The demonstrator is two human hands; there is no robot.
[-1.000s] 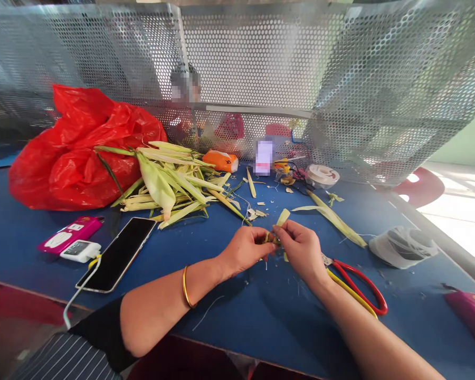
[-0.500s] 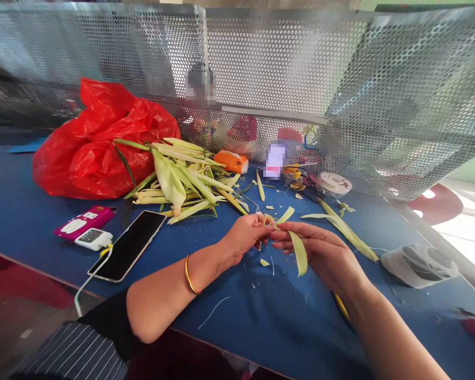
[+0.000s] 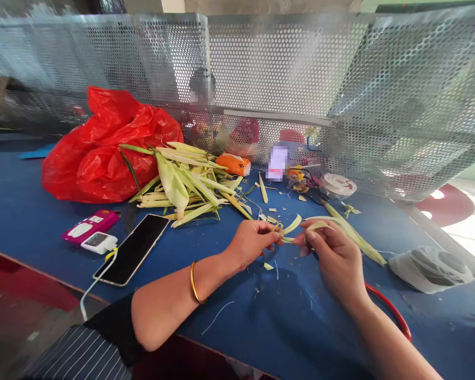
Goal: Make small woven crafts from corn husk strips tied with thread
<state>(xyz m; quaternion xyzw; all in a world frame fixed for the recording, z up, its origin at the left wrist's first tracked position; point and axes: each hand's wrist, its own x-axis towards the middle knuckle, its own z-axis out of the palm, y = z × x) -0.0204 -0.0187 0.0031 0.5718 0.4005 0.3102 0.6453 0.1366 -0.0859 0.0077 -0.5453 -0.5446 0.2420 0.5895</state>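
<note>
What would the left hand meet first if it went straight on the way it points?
Past the husk strip it holds, the left hand would likely meet the right hand; depth is unclear.

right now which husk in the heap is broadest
The pale green leaf on top, tan at its tip; the husk strips around it are much narrower.
</note>
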